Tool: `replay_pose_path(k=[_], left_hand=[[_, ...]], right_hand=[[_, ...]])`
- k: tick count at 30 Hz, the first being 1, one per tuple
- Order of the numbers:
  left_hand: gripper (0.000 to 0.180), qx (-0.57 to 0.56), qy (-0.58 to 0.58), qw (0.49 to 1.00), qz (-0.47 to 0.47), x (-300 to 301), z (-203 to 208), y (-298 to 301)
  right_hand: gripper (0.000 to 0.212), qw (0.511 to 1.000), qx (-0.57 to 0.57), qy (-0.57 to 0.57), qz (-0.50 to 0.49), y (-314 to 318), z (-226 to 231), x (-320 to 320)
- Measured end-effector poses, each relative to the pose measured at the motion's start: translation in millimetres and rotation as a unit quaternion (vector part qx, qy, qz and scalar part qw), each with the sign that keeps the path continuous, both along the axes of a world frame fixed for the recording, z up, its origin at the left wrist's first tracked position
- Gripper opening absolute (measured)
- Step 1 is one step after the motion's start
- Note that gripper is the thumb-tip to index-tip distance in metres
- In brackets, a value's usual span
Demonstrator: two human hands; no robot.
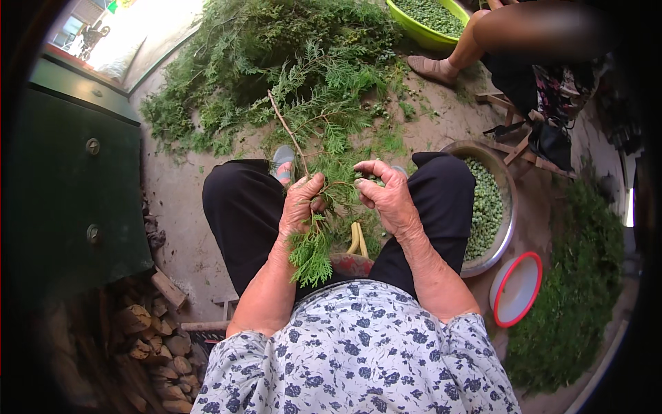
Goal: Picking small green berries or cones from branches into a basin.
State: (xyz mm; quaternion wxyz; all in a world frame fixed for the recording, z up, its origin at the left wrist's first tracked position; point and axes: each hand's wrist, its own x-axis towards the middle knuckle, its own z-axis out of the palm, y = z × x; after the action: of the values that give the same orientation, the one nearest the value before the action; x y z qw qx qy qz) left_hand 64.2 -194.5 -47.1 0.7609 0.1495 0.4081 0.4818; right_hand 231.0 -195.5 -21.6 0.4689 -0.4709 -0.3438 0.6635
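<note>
My left hand [301, 205] is closed around a leafy conifer branch [289, 134]. The branch's bare brown stem points up and away, and a flat green spray hangs below my fist over the wrist. Just to the right, my right hand [390, 196] is curled with thumb and forefinger close to a side twig. Small green cones [376, 180] show within its bent fingers, though how many is hidden. Both hands are above my lap, between my knees. Beneath them are a pair of yellow handles [357, 238] and a reddish rim, partly covered by greenery.
A metal basin [510, 207] of green cones stands by my right knee, near a red-rimmed white bowl [517, 290]. Cut branches [227, 76] lie heaped ahead. Beyond are a lime-green basin [407, 27] and another person's leg [469, 41]. Firewood [162, 345] and a dark cabinet [76, 186] stand left.
</note>
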Motion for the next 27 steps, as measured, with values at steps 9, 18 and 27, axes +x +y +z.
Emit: replay_pose_path(k=[9,18,27], left_hand=[[0.013,0.019,0.065,0.998,-0.005,2,-10,-2],[0.013,0.011,0.071,0.994,0.082,3,-5,-1],[0.027,0.047,-0.243,0.963,0.109,-9,-28,13]], right_hand=[[0.012,0.989,-0.003,0.040,-0.143,1,-4,-3],[0.008,0.947,0.012,0.173,-0.271,16,-11,22],[0.015,0.916,0.105,0.089,-0.378,10,22,139]])
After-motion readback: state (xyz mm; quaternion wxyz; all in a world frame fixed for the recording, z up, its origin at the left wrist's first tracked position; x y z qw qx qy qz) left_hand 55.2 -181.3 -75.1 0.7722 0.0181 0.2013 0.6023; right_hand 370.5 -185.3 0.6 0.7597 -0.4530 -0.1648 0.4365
